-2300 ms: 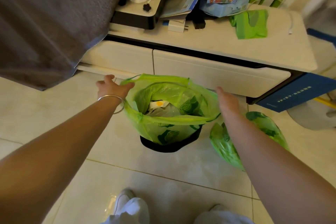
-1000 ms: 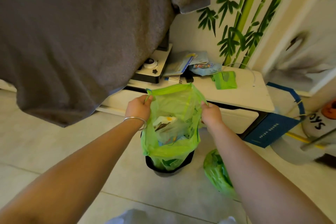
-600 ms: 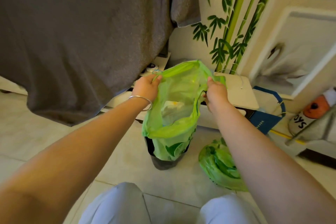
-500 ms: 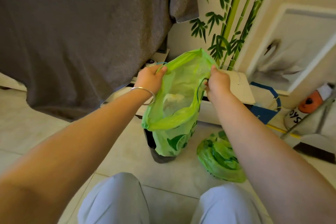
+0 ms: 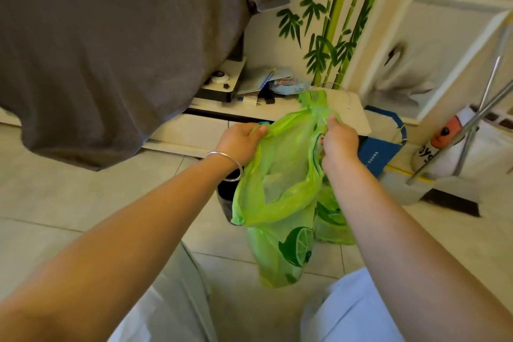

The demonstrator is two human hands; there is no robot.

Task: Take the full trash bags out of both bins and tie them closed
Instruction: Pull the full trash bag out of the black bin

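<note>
A green translucent trash bag point(image 5: 280, 233) with a lime print hangs in the air in front of me, its mouth still gaping. My left hand point(image 5: 241, 139) grips the bag's left rim and my right hand point(image 5: 337, 139) grips the right rim, both pulling the top upward. The black bin point(image 5: 226, 197) stands on the floor behind the bag, mostly hidden by it and my left wrist. A second green trash bag point(image 5: 331, 219) lies on the floor at the right, partly hidden behind the held bag and my right forearm.
A grey cloth point(image 5: 111, 44) hangs over furniture at the left. A low white cabinet point(image 5: 211, 130) with papers on top stands behind the bin. A blue box point(image 5: 380, 150) and a metal-legged stand point(image 5: 472, 125) are at the right. My knees are below.
The bag has come up clear of the bin and now hangs free, nearer to me. My hands have drawn the rim up and closer together.
</note>
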